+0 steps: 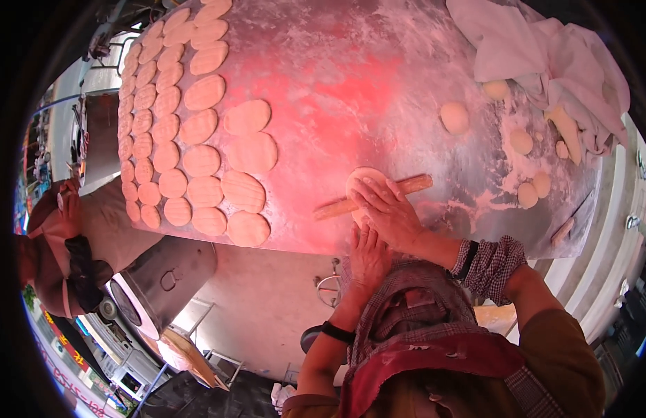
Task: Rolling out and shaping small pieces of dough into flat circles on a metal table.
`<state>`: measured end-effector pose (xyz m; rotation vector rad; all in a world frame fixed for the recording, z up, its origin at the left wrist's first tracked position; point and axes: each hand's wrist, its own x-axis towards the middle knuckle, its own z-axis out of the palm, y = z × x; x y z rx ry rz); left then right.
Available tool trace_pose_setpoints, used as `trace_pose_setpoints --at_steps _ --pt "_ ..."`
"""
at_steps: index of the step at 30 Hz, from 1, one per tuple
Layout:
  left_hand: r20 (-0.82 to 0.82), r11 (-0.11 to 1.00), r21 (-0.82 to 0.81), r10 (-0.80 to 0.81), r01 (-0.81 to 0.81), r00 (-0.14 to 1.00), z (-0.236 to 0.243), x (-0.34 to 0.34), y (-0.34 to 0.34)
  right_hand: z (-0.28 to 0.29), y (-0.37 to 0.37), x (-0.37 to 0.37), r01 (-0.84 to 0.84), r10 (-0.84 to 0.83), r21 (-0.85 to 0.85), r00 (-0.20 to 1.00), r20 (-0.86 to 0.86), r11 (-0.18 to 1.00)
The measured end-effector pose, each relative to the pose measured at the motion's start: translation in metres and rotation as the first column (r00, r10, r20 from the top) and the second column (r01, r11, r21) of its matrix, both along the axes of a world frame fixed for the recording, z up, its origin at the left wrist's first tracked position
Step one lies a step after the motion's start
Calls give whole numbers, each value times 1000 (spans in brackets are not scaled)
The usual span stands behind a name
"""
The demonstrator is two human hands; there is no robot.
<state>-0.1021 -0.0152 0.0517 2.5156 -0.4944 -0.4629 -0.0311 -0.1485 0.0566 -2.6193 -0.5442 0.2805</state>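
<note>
A short wooden rolling pin [335, 209] lies slantwise across a round piece of dough [363, 174] near the table's front edge. Over its middle rests my right hand [391, 214], fingers stretched out flat across the pin and onto the dough, covering part of both. My left hand [368, 259] is just nearer to me, at the table edge, its fingers extended and their tips by the dough's near side. Whether those tips touch the dough, I cannot tell. Rows of flattened dough rounds [201, 127] cover the left part of the floured table [316, 90].
Several dough balls [455, 118] sit on the right side, near a crumpled white cloth [508, 49]. A small tool [563, 231] lies at the near right corner. At left, another person [65, 244] stands beside a dark metal drum [173, 279].
</note>
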Motion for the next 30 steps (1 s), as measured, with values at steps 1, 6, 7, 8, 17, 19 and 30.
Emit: trace_pose_setpoints --at_steps 1,6,7,8,17,19,30 --pt "-29 999 13 -32 32 999 -3 -2 2 -7 1 8 -5 5 -1 1000 4 1000" --pt "146 1000 -16 -14 17 989 5 51 -2 -20 -6 124 198 -186 -38 961 206 979" --pt "163 958 -133 274 -254 948 4 78 -6 -22 -3 141 302 -286 -15 917 279 953" --pt "143 830 -251 541 -498 829 3 100 -9 -23 -4 142 292 -278 -9 918 284 956" --pt "-471 681 -419 402 -600 785 -22 241 17 -22 -90 104 502 -489 -31 853 183 864" --pt "-477 569 -498 451 -655 754 -28 302 34 -22 -101 99 655 -658 85 753 9 751" --pt "412 981 -147 180 -130 893 -39 388 9 29 -77 15 758 -711 394 639 -292 519"
